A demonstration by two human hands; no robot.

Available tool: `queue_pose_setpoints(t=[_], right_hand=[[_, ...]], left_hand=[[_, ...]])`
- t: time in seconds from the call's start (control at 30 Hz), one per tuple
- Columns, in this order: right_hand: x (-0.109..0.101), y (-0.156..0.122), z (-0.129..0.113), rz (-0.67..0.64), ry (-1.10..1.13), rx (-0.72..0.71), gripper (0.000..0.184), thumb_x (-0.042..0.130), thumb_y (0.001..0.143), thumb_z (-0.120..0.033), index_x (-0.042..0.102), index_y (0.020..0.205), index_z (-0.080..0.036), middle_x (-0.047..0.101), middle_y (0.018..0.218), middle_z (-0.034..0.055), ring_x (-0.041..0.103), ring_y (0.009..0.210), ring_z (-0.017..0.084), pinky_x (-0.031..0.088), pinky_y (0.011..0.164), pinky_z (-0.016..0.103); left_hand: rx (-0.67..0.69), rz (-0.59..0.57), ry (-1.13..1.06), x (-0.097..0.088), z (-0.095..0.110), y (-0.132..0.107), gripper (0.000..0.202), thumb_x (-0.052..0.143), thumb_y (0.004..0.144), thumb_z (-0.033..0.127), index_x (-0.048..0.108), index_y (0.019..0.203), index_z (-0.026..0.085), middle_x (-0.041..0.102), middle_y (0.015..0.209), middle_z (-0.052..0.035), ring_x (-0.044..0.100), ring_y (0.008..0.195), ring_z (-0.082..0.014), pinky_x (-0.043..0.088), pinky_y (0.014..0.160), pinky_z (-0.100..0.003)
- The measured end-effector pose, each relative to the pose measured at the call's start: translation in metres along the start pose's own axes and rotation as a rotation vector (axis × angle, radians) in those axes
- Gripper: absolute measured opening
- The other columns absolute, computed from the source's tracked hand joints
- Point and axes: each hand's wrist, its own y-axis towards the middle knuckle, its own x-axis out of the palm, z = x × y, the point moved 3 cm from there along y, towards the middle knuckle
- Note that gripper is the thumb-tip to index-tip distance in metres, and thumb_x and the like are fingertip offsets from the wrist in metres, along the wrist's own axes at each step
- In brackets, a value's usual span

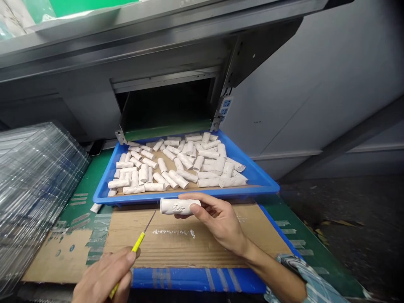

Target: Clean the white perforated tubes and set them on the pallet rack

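White clay cylinder (179,206) rests across the fingers of the right hand (219,223), with a looping script cut into its upturned side. The hand is curled closely around it, thumb on top, and holds it low over a sheet of cardboard (189,244), just in front of the tray. This grip seems to keep the marked face steady and in plain view. The left hand (102,280) pinches a yellow-handled needle tool (138,243) much like a pencil, and its thin steel point rises just beside the cylinder's end, apparently for close control.

The blue plastic tray (186,192) holds dozens of similar white clay rolls (178,179), scattered at all angles on a tan liner (168,166), mostly in one loose layer with a few crossing. Spiral ends show on some. The loose spread appears to keep them easy to pick out singly.

Behind the tray is a dark opening in a steel cabinet (164,105), with a power socket strip (224,107) at its side. A stack of clear plastic sheets (34,189) lies on the green tabletop (94,176) to the left. A checked sleeve (303,269) shows at the right forearm.
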Motion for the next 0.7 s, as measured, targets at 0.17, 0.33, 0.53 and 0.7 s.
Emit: queue_pose_setpoints(t=[0.17,0.33,0.53,0.7], right_hand=[[-0.001,0.0,-0.001,-0.001,0.009,0.009,0.023,0.076,0.1,-0.042,0.082,0.115,-0.025,0.087,0.095,0.0036,0.086,0.083,0.021,0.069,0.078,0.025],[-0.001,0.0,0.002,-0.008,-0.011,0.012,0.027,0.076,0.1,-0.043,0.08,0.117,-0.022,0.087,0.096,0.0059,0.086,0.085,0.023,0.069,0.08,0.027],[0.002,-0.003,0.006,-0.032,-0.008,0.008,0.032,0.078,0.099,-0.043,0.075,0.122,-0.022,0.085,0.105,0.0078,0.085,0.088,0.021,0.069,0.081,0.028],[0.004,-0.007,0.011,-0.085,-0.01,0.003,0.03,0.082,0.096,-0.042,0.07,0.117,-0.023,0.081,0.12,0.0101,0.084,0.095,0.022,0.067,0.083,0.03]], left_hand=[[0.103,-0.182,-0.015,0.022,-0.033,-0.014,0.024,0.067,0.098,0.007,0.076,0.119,0.018,0.084,0.104,-0.0063,0.082,0.091,-0.0181,0.065,0.09,-0.025],[0.107,-0.551,0.209,0.047,-0.084,-0.041,0.061,0.05,0.091,-0.002,0.069,0.14,0.028,0.079,0.126,-0.005,0.078,0.104,-0.0223,0.068,0.082,-0.029],[-0.014,-0.555,0.201,0.044,-0.088,-0.034,0.04,0.057,0.098,0.014,0.076,0.128,0.033,0.071,0.137,-0.0084,0.074,0.083,-0.0188,0.061,0.063,-0.025],[-0.297,-0.567,-0.258,0.052,-0.05,0.015,0.05,0.064,0.104,0.037,0.056,0.153,0.027,0.077,0.104,-0.0052,0.056,0.056,-0.0114,0.049,0.051,-0.021]])
